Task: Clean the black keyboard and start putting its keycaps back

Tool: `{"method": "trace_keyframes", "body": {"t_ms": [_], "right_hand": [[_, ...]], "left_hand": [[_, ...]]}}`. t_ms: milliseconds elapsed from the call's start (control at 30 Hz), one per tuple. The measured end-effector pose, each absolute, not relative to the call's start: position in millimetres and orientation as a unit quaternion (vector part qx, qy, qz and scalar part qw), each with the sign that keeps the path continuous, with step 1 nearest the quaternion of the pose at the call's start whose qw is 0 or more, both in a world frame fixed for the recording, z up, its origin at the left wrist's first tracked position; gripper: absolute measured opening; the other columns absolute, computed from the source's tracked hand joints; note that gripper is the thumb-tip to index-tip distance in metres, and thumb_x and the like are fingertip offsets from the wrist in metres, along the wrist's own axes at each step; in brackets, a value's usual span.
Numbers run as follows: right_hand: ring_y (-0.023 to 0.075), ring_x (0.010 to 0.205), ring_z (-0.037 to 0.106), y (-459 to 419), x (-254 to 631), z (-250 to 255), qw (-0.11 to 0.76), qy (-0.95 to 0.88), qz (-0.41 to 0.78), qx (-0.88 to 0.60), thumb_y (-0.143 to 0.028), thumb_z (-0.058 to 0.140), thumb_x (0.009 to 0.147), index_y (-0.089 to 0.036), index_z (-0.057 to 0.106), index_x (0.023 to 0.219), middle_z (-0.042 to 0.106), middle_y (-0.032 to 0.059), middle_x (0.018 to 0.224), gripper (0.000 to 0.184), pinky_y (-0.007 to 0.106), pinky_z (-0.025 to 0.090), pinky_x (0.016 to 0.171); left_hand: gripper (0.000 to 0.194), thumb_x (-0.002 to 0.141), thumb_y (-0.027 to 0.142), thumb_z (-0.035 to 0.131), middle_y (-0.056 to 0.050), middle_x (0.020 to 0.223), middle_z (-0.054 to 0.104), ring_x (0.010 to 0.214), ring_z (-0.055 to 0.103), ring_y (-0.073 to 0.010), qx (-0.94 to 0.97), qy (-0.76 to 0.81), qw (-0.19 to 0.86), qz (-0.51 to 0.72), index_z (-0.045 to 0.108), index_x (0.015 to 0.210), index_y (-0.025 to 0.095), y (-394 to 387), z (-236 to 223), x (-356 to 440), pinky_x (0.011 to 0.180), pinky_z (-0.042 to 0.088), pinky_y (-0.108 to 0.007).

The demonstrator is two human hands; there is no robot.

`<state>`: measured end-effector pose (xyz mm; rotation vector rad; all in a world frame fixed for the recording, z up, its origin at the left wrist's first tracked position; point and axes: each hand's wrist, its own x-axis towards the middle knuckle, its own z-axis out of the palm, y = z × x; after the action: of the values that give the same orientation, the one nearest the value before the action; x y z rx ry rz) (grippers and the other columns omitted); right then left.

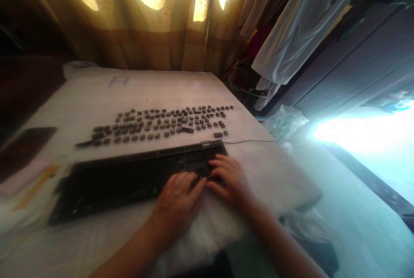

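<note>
A black keyboard (123,176) lies at a slant on the white-covered table, its keys dark and blurred. Over its right part, near the front edge, my left hand (179,196) rests with bent fingers and the thumb stretched out to the right; its fingertips are partly hidden. My right hand (231,181) lies on the right end of the keyboard, fingers spread and the thumb reaching toward the left thumb. The two thumbs nearly meet. No object shows in either hand. Behind the keyboard, many loose black keycaps (157,135) are laid out in rough rows.
A thin cable (249,141) runs right from the keyboard across the white table cover (181,86). At the left lie a dark flat object (26,148) and a yellowish strip (35,187). A clear plastic bag (286,120) is beyond the right edge. Curtains (155,40) hang behind.
</note>
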<state>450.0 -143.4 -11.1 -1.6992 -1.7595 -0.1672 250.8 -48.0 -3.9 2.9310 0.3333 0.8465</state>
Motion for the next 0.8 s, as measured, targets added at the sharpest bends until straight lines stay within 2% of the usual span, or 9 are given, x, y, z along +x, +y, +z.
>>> {"method": "trace_keyframes", "body": {"t_ms": [100, 167, 400, 800], "right_hand": [[0.0291, 0.122, 0.059, -145.2, 451.4, -12.1, 0.337, -0.685, -0.049, -0.643, -0.026, 0.065, 0.09, -0.022, 0.067, 0.108, 0.072, 0.0094, 0.118, 0.018, 0.052, 0.046, 0.104], [0.0278, 0.121, 0.06, -145.9, 452.2, -13.4, 0.339, -0.692, -0.048, -0.635, -0.023, 0.063, 0.092, -0.024, 0.069, 0.112, 0.073, 0.0078, 0.118, 0.021, 0.051, 0.048, 0.103], [0.0283, 0.118, 0.061, -145.7, 451.2, -14.5, 0.356, -0.673, -0.056, -0.646, -0.023, 0.065, 0.09, -0.024, 0.075, 0.103, 0.074, 0.0082, 0.114, 0.017, 0.05, 0.05, 0.1], [0.028, 0.116, 0.063, -142.7, 449.6, -5.4, 0.279, -0.697, -0.102, -0.653, -0.023, 0.065, 0.092, -0.028, 0.077, 0.103, 0.074, 0.0074, 0.114, 0.017, 0.05, 0.05, 0.099]], "left_hand": [[0.035, 0.094, 0.019, 0.052, -0.013, 0.115, 0.063, 0.105, 0.056, -0.0293, 0.954, 0.109, 0.034, 0.276, 0.063, 0.126, 0.015, -48.1, -3.4, 250.6, 0.091, 0.053, -0.047], [0.034, 0.094, 0.019, 0.051, -0.013, 0.115, 0.063, 0.106, 0.056, -0.0293, 0.954, 0.11, 0.029, 0.278, 0.063, 0.126, 0.015, -48.2, -3.2, 250.6, 0.092, 0.052, -0.047], [0.033, 0.096, 0.021, 0.051, -0.013, 0.115, 0.063, 0.106, 0.056, -0.0285, 0.954, 0.112, 0.037, 0.277, 0.064, 0.126, 0.016, -48.2, -2.4, 250.6, 0.093, 0.051, -0.046], [0.037, 0.093, 0.018, 0.053, -0.013, 0.113, 0.063, 0.105, 0.057, -0.0284, 0.956, 0.116, 0.044, 0.265, 0.062, 0.128, 0.016, -47.8, -4.1, 253.8, 0.092, 0.052, -0.047]]}}
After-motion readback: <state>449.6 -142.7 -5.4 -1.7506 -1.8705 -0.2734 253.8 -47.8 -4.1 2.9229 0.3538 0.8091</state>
